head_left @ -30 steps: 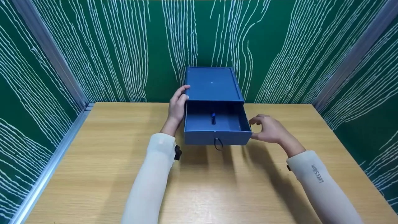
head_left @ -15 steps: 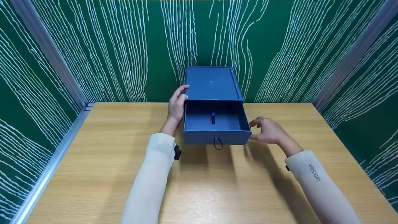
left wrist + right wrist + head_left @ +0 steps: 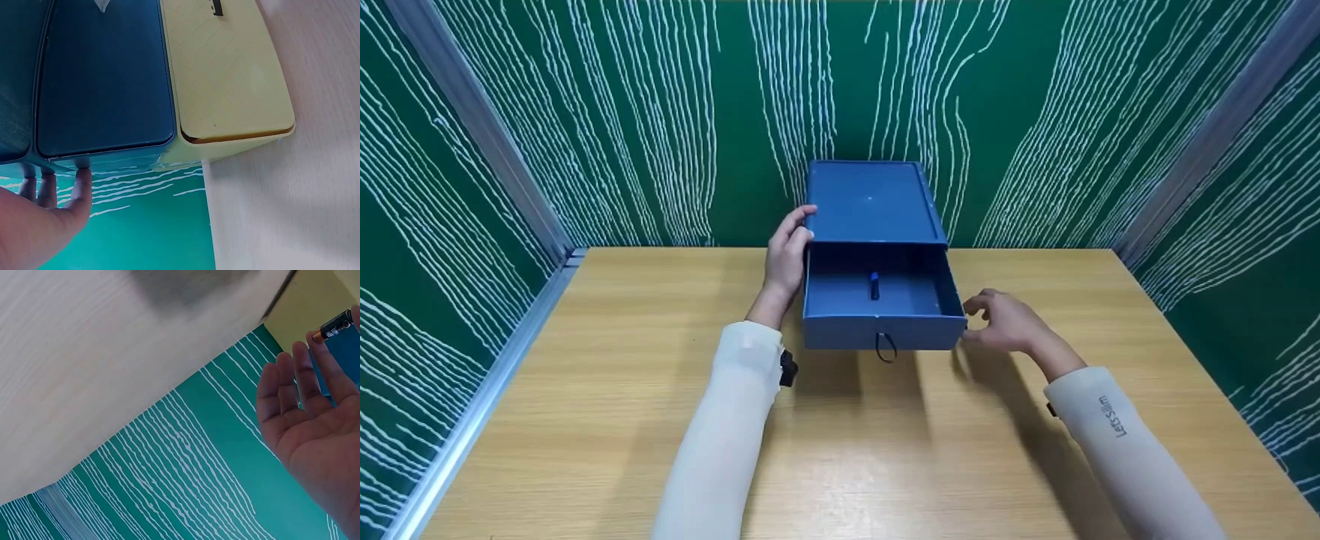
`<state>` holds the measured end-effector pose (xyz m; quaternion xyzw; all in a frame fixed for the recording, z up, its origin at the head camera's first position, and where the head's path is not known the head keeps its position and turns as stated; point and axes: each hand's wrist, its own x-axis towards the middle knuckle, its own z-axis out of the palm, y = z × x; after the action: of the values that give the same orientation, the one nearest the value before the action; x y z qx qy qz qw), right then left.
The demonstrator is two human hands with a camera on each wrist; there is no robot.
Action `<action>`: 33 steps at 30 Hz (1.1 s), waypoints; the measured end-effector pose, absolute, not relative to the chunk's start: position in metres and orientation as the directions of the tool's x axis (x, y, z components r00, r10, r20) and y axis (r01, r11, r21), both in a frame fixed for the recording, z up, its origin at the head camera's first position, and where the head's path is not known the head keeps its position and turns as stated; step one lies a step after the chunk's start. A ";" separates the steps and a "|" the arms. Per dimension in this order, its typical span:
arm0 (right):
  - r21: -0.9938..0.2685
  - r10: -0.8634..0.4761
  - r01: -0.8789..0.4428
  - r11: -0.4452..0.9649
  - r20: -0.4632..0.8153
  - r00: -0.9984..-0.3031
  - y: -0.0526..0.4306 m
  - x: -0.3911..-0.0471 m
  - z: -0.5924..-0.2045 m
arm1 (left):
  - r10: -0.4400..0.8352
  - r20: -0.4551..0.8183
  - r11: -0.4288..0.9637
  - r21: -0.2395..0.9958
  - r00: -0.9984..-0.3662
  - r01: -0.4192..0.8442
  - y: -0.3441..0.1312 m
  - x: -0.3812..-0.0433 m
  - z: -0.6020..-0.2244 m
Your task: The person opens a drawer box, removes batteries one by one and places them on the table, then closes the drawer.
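A stacked drawer cabinet (image 3: 871, 201) has its top blue drawer (image 3: 844, 334) pulled out, a black loop on the front. In that drawer lies a small dark stick-like thing (image 3: 874, 286) with a bright blue end. My left hand (image 3: 784, 264) rests against the cabinet's left side; in the left wrist view its fingers (image 3: 83, 188) touch the blue casing. At the right front corner of the drawer, my right hand (image 3: 1009, 322) pinches a black battery (image 3: 335, 325) with a copper end between thumb and forefinger, the other fingers spread.
Below the blue drawers is a yellow drawer (image 3: 230, 73), standing on the wooden table (image 3: 660, 420). Close behind the cabinet rises a green wall (image 3: 735, 120) with white wavy lines. Metal posts (image 3: 487, 112) mark the corners.
My right hand has sunk slightly beside the drawer's right side, still pinching the battery. The left hand, the cabinet and the drawer look the same.
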<state>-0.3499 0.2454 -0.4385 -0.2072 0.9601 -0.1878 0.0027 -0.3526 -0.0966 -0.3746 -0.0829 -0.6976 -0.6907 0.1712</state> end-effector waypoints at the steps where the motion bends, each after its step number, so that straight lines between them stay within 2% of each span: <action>1: -0.364 -0.396 -0.394 0.844 0.073 -0.915 0.245 -0.350 -0.440 | -0.120 0.353 0.031 0.936 -0.928 0.352 -0.097 -0.356 -0.377; 9: -0.381 -0.389 -0.380 0.843 0.056 -0.919 0.246 -0.354 -0.451 | -0.134 0.365 0.062 0.931 -0.921 0.360 -0.097 -0.358 -0.381; 22: -0.311 -0.354 -0.334 0.890 -0.008 -0.935 0.249 -0.364 -0.468 | -0.118 0.358 0.030 0.934 -0.926 0.357 -0.097 -0.357 -0.378; 33: -0.248 -0.358 -0.337 0.908 -0.043 -0.933 0.251 -0.365 -0.474 | -0.128 0.359 0.047 0.933 -0.924 0.356 -0.093 -0.336 -0.361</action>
<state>-0.3649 0.2506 -0.4739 -0.1779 0.9758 -0.1190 0.0437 -0.3365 -0.0933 -0.3605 -0.0811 -0.7016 -0.6855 0.1767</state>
